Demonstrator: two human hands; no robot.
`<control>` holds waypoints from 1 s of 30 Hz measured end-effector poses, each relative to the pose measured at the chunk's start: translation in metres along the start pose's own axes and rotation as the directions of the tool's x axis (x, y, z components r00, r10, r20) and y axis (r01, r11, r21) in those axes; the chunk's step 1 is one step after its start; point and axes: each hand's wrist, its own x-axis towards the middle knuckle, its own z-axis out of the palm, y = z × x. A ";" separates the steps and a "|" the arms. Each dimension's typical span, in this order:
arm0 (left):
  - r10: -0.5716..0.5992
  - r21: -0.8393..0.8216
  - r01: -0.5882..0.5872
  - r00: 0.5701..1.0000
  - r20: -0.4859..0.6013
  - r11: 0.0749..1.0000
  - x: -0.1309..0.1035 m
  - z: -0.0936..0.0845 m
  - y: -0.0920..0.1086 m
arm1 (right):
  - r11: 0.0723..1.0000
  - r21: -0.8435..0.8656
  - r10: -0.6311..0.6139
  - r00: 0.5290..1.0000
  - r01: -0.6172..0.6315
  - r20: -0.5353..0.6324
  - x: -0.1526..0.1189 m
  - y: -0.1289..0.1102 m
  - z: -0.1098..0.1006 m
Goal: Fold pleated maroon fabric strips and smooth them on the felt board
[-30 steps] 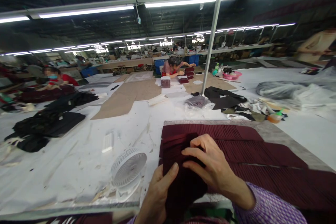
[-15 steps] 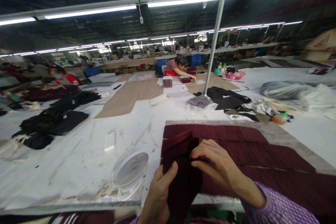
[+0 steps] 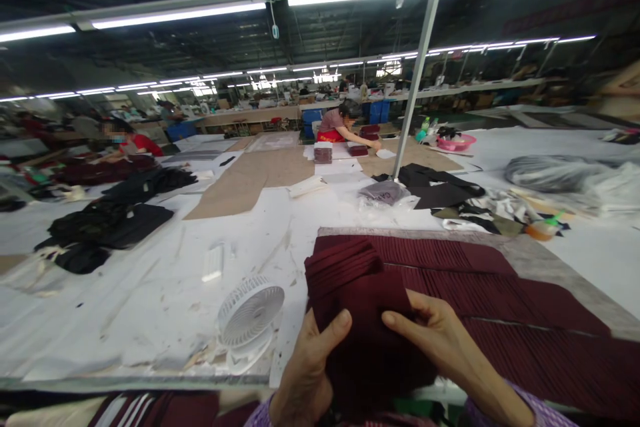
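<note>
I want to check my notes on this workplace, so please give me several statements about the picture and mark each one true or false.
1. The left hand and the right hand both hold dark red fabric. True.
2. The white fan stands to the right of both hands. False: it stands to their left.
3. Dark red pieces lie in rows on a grey sheet. True.
4. The basin further back is yellow. False: it is pink.
5. The sleeves of the person wearing the camera are purple and white. True.
</note>
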 end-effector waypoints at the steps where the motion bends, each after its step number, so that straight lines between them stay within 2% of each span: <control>1: 0.010 0.007 -0.010 1.000 0.016 1.000 0.000 0.000 0.001 | 1.000 -0.002 0.007 1.000 -0.007 0.009 0.000 -0.001 -0.001; 7: 0.033 0.001 -0.033 0.999 -0.013 0.999 0.000 0.000 0.000 | 0.999 -0.018 0.045 0.999 -0.045 0.005 -0.001 0.006 -0.003; 11: 0.008 -0.038 -0.010 0.997 -0.073 0.999 0.002 -0.002 0.001 | 0.995 -0.099 -0.025 1.000 0.025 0.008 0.000 0.010 -0.003; 14: 0.012 -0.016 -0.013 0.995 -0.097 1.000 0.002 -0.005 0.004 | 0.935 -0.304 -0.214 0.974 0.181 -0.078 0.003 0.006 -0.007; 16: -0.027 0.012 0.028 0.995 -0.093 1.000 0.001 -0.008 0.005 | 0.847 -0.436 -0.398 0.907 0.304 -0.140 0.005 0.000 -0.010; 18: -0.062 0.052 0.067 0.994 -0.087 0.996 -0.001 -0.009 0.007 | 0.788 -0.476 -0.502 0.855 0.391 -0.128 0.009 -0.006 -0.012; 19: -0.067 0.079 0.073 0.994 -0.085 0.994 -0.002 -0.009 0.007 | 0.785 -0.462 -0.510 0.854 0.412 -0.106 0.010 -0.009 -0.012; 22: -0.079 0.157 0.090 0.994 -0.080 0.984 -0.004 -0.009 0.008 | 0.833 -0.367 -0.462 0.885 0.413 -0.053 0.014 -0.015 -0.012; 25: -0.078 0.160 0.091 0.993 -0.083 0.983 -0.005 -0.009 0.011 | 0.876 -0.299 -0.412 0.910 0.379 -0.053 0.015 -0.013 -0.010; 28: -0.045 0.103 0.054 0.995 -0.093 0.993 -0.003 -0.010 0.014 | 0.933 -0.204 -0.313 0.948 0.295 -0.060 0.012 -0.009 -0.006; 30: -0.041 0.068 0.047 0.995 -0.093 0.997 -0.001 -0.011 0.015 | 0.971 -0.114 -0.212 0.977 0.211 -0.001 0.010 -0.006 -0.002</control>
